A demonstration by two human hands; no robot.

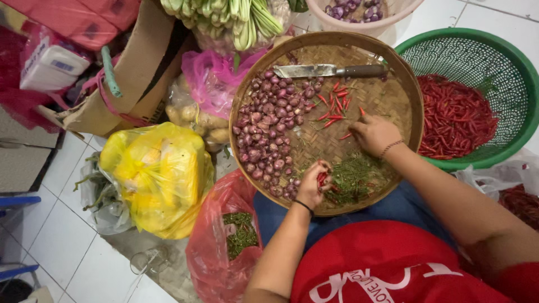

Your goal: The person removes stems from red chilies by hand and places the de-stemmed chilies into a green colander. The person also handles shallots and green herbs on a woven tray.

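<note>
Pinched in the left hand [312,185] are red chilies [321,179], low centre of the frame over the woven tray [409,90]; right hand [374,133] rests loosely curled beside scattered chilies [335,108], near shallots [268,120].

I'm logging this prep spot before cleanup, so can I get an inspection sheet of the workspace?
Surface: round woven bamboo tray on the person's lap, above white tiled floor.
Job's things: small red chillies, green stem pile, purple shallots, steel knife.
Clutter: yellow plastic bag, red plastic bag, cardboard box.
Hands: left hand pinches red chillies; right hand rests on the tray.
Cables: nothing seen.
Surroundings: green plastic basket of red chillies.
</note>
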